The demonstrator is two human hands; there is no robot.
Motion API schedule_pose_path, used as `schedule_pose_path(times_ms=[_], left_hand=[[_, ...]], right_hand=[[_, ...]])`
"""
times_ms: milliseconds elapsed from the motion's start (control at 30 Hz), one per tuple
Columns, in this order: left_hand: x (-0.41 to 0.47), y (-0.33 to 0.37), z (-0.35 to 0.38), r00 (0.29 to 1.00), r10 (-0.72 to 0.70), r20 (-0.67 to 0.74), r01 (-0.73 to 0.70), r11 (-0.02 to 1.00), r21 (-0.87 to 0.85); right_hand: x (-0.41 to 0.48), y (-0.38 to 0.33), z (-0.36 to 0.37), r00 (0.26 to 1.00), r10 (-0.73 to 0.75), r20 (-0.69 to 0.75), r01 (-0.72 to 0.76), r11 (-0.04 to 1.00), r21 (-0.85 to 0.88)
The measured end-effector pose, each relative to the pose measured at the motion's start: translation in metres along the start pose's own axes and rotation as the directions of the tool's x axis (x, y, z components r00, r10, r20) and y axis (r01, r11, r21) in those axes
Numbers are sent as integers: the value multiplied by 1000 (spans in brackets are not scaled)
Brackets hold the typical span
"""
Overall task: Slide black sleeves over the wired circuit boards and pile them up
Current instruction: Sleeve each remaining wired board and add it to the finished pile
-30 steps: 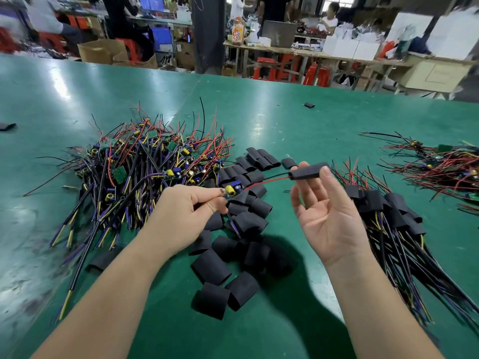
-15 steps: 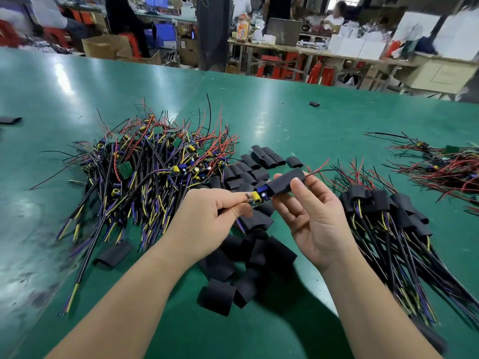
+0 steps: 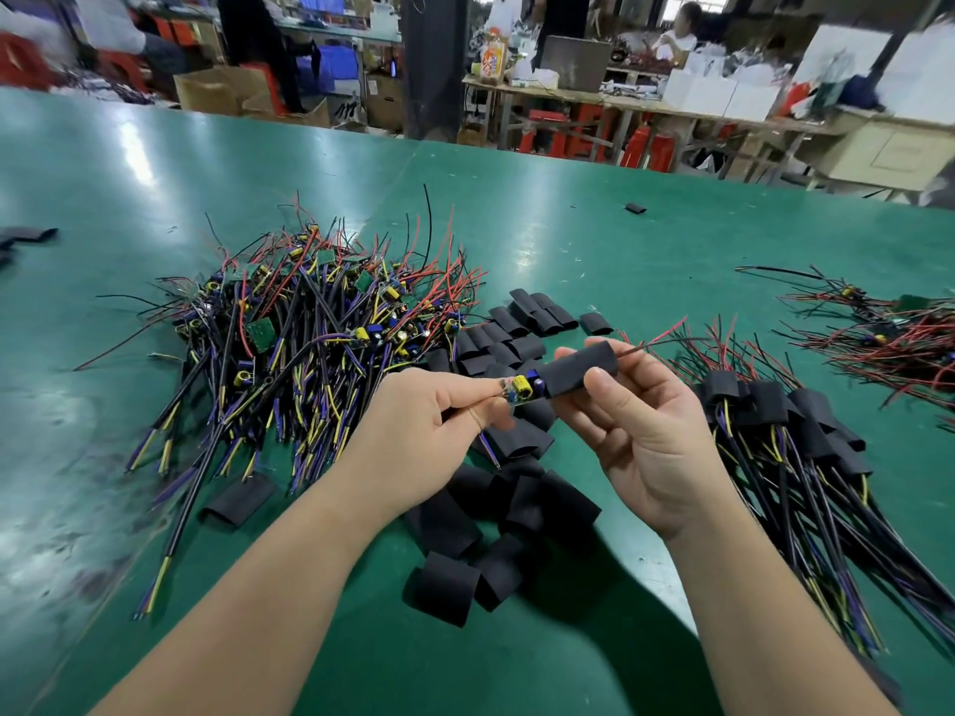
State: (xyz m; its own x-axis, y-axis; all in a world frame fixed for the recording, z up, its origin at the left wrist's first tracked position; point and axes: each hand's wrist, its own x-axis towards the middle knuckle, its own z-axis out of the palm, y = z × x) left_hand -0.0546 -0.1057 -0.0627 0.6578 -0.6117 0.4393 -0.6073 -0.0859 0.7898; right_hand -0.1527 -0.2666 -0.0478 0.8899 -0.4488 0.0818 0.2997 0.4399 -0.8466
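Well left of the loose sleeves [image 3: 496, 509], on the table [image 3: 155, 173]: tangled heap of bare boards [image 3: 310, 328]. In the air over the loose sleeves: left hand [image 3: 429, 436] pinching the circuit board [image 3: 522, 390] by its left end. Long axis left to right, pointing into the black sleeve [image 3: 581, 372], itself pinched by the right hand [image 3: 646, 447]. A second ago apart, sleeve out on the red lead; now sleeve mouth over the board's right end. Right of the loose sleeves: finished pile [image 3: 775, 421].

Bare table [image 3: 620, 261] beyond; wire heap [image 3: 310, 343] left, sleeved pile [image 3: 785, 436] right, sleeves [image 3: 517, 514] between.
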Motion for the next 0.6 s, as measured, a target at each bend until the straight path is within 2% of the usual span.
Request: schedule_pose_path(times_ms=[133, 267, 333, 400, 467, 533, 600], left_hand=[[-1, 0, 1, 1000, 20, -15, -18, 994, 105], [-1, 1, 2, 992, 124, -7, -117, 948, 295], [-1, 3, 3, 991, 130, -28, -115, 944, 310], [0, 5, 4, 992, 80, -102, -57, 975, 214], [1, 6, 4, 988, -27, -153, 38, 997, 68], [3, 5, 3, 979, -159, -128, 148, 985, -91], [4, 7, 2, 962, -268, -45, 244, 927, -286]], right_hand=[[1, 5, 2, 999, -27, -43, 23, 994, -108], [-1, 11, 4, 994, -84, -67, 67, 973, -222], [-2, 14, 6, 994, -80, -76, 61, 971, -232], [-1, 15, 8, 996, -49, -77, 34, 982, -184], [0, 15, 9, 997, -24, -78, 13, 989, -145], [-1, 15, 10, 997, 4, -78, -13, 992, -124], [-2, 15, 13, 995, 54, -88, -62, 995, -84]])
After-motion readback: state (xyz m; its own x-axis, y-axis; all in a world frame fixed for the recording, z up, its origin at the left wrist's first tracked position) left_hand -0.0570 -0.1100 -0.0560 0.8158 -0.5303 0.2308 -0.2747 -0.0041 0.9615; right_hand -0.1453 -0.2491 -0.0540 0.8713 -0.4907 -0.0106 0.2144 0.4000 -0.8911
